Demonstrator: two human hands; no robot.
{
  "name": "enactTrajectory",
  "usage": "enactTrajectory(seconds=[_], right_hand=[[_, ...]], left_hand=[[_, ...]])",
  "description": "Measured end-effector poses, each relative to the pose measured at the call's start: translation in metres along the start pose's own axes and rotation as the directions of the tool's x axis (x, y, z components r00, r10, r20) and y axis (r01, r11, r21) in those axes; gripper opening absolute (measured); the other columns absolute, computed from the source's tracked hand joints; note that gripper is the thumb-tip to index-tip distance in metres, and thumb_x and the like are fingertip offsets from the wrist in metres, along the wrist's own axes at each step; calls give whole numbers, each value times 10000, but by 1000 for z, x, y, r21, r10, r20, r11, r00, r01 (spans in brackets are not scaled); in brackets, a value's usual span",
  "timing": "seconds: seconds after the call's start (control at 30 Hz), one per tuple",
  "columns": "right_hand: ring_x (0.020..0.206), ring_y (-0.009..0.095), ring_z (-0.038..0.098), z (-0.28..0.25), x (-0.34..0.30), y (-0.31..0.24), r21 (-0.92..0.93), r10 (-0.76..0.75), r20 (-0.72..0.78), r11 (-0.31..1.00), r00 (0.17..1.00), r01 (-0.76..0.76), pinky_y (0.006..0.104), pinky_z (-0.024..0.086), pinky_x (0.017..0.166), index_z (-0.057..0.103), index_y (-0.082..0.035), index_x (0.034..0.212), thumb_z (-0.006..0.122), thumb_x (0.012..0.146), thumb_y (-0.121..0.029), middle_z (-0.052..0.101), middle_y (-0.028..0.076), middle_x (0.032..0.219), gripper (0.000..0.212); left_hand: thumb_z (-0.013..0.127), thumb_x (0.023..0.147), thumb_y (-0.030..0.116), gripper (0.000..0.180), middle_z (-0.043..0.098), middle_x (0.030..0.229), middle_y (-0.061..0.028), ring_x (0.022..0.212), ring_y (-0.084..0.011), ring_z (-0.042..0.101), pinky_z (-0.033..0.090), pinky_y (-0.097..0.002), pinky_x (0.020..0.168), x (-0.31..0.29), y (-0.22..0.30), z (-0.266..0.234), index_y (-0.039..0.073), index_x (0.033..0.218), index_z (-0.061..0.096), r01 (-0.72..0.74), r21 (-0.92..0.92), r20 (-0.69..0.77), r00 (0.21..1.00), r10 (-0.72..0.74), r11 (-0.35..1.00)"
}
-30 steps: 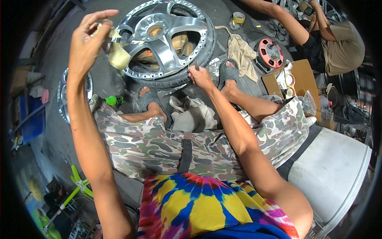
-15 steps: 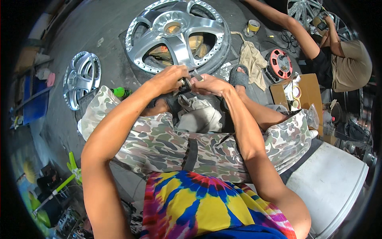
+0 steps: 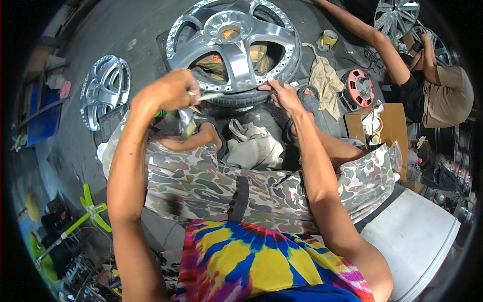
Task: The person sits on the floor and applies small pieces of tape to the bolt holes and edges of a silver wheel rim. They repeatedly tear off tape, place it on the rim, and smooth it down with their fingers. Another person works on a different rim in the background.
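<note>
Around the grey floor (image 3: 146, 32), a smaller silvery wheel (image 3: 105, 93) leans at the left, while a beige cloth (image 3: 323, 83), a red-faced reel (image 3: 359, 86) and a yellow tape roll (image 3: 329, 37) lie to the right. Beyond the reel, a co-worker (image 3: 448, 98) in a tan top bends near more wheels; closer in stands an open cardboard box (image 3: 395, 126) with tape rolls inside. The person's feet, in dark textured slippers (image 3: 311, 103), flank a rumpled off-white cloth (image 3: 255, 150), and camouflage fabric (image 3: 191, 173) covers the lap. The left hand hides part of the lower left edge of the large wheel (image 3: 236, 65).

That wheel is smooth, shiny metal with broad spokes and a ring of small holes along its rim; it lies flat over a black rubber tyre (image 3: 241, 101), brown crumpled material (image 3: 211, 61) showing through its openings.

The wheel lies just ahead of both hands. The left hand (image 3: 171, 90) pinches a crumpled, partly translucent strip (image 3: 187, 123) that dangles, blurred, below the fingers. The right hand (image 3: 286, 96) reaches its fingertips to the wheel's near edge; whether it grips anything I cannot tell
</note>
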State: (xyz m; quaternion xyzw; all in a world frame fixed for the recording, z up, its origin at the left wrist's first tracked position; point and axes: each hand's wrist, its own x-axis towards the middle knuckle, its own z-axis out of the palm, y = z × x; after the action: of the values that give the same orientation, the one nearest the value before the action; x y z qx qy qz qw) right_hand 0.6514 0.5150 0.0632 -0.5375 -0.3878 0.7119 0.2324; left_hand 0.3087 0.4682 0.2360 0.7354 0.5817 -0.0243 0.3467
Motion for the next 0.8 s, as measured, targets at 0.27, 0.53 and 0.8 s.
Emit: enactTrajectory(seconds=[0.27, 0.53, 0.8], right_hand=[[500, 62, 350, -2, 10, 7, -38, -111, -182, 994, 977, 106, 250, 262, 485, 746, -44, 918, 683, 1003, -486, 430, -78, 591, 455], [519, 49, 379, -80, 35, -23, -40, -224, -254, 975, 941, 221, 253, 259, 491, 703, -65, 800, 684, 1016, -470, 483, -72, 613, 460], [719, 128, 630, -66, 19, -50, -684, -606, -468, 709, 643, 171, 326, 523, 709, 763, -12, 923, 805, 933, -382, 705, 32, 759, 373]], left_hand=[[771, 903, 118, 141, 754, 802, -72, 754, -120, 659, 508, -313, 697, -45, -7, -68, -7, 963, 796, 149, -230, 125, 985, -123, 962], [763, 969, 159, 184, 767, 933, -35, 858, -67, 654, 488, -222, 785, -118, -13, -98, -8, 1040, 793, -10, -483, -316, 934, -164, 875], [764, 991, 205, 314, 767, 1099, -31, 955, -66, 656, 503, -230, 869, -106, -59, -98, -23, 1206, 768, -279, -535, -796, 485, -364, 798]])
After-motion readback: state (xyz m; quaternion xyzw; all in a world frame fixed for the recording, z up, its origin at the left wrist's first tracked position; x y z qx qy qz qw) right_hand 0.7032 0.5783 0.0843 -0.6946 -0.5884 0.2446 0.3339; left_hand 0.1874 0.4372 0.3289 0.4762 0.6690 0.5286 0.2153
